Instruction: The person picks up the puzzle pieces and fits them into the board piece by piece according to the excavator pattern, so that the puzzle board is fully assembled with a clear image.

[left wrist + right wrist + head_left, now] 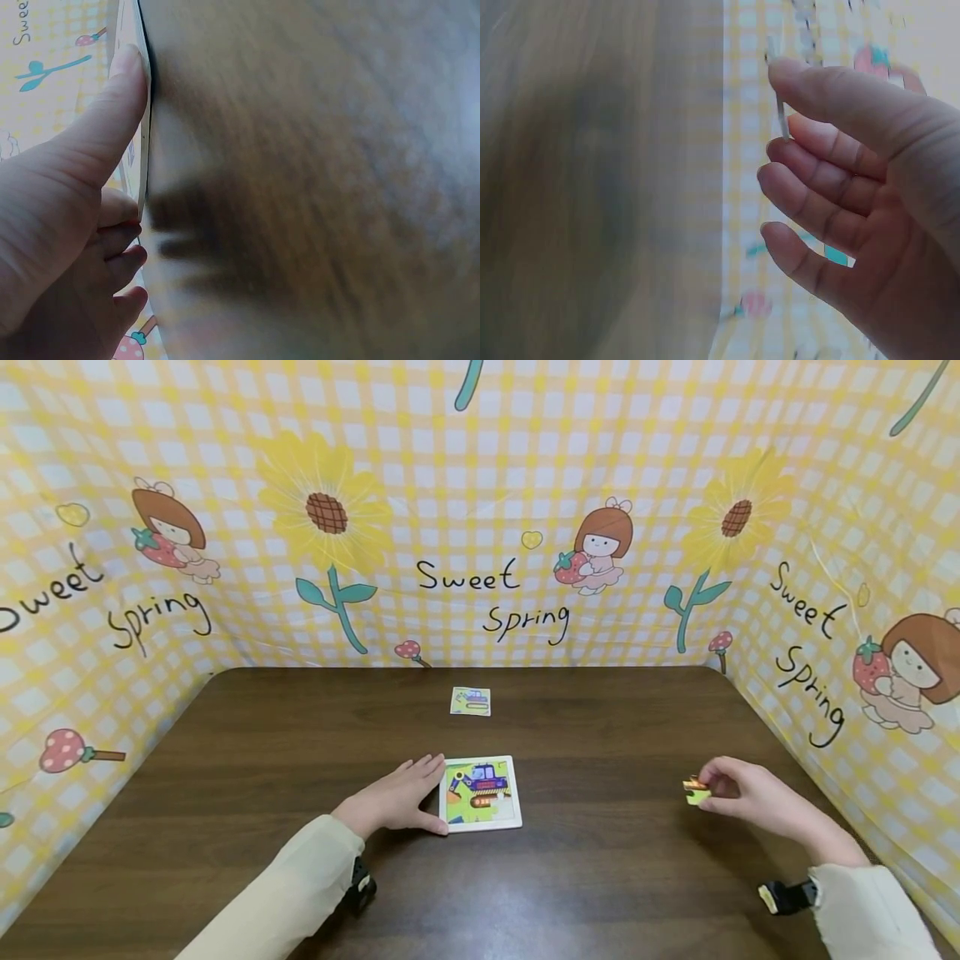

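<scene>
A white-framed jigsaw puzzle [517,797] with a picture of a blue excavator lies on the table in the head view. A pale patch shows in its lower right part. My left hand [397,795] rests at the frame's left side, its thumb at the near corner and its fingers at the far one. In the left wrist view, the thumb [112,112] lies along the frame's edge. Off to the right, my right hand [757,797] pinches a small green and orange puzzle piece [696,792] above the table. The right wrist view shows that piece [782,112] edge-on between thumb and fingers.
A small picture card [471,701] of an excavator lies behind the puzzle, near the back of the brown wooden table [600,718]. Yellow checked cloth [465,485] with printed flowers and girls hangs around the back and sides.
</scene>
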`<state>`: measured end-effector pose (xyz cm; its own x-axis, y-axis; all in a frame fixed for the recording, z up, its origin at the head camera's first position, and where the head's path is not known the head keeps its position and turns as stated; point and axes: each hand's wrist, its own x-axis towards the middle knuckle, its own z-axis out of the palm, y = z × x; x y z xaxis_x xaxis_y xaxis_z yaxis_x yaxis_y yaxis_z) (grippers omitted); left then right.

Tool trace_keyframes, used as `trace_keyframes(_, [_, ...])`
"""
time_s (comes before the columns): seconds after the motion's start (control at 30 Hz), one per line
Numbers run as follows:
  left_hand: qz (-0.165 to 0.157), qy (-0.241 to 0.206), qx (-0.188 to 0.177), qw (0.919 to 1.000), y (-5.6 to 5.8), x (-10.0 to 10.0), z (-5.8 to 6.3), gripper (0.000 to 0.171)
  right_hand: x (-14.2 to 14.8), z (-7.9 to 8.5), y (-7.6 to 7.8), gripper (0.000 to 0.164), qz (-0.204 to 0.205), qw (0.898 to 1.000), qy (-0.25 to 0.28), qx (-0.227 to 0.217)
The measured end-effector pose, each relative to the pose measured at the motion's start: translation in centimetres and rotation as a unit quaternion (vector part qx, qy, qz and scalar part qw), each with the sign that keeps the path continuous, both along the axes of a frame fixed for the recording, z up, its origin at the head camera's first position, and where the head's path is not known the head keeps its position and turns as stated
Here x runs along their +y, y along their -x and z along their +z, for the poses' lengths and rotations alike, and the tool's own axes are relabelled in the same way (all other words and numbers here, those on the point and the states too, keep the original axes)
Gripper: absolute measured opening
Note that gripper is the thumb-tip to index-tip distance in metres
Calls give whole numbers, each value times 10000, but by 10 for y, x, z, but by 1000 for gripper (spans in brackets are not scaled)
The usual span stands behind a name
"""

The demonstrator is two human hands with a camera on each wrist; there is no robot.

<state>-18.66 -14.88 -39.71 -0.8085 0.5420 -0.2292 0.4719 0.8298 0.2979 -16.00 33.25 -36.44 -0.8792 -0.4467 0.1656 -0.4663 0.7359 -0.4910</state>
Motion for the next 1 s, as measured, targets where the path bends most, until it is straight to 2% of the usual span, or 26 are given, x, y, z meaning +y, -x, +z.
trace_keyframes(0.23, [21, -28, -18, 10000, -1, 0, 0, 94, -45, 5, 20, 21, 796, 9967, 1, 170])
trace_keyframes(0.5, [49, -10, -14, 10000, 0, -1, -1, 94, -97, 1, 35, 20, 1267, 9917, -1, 218])
trace_keyframes(0.63, [36, 25, 3, 10000, 1, -1, -2, 95, -122, -3, 37, 19, 1507, 9884, 92, 187])
trace_keyframes(0.73, [28, 47, 24, 10000, 1, -1, -3, 95, -141, -7, 37, 20, 1530, 9881, 75, 118])
trace_keyframes(1.0, [38, 64, 32, 10000, 1, -1, -2, 96, -186, -23, 29, 20, 1602, 9853, -551, 235])
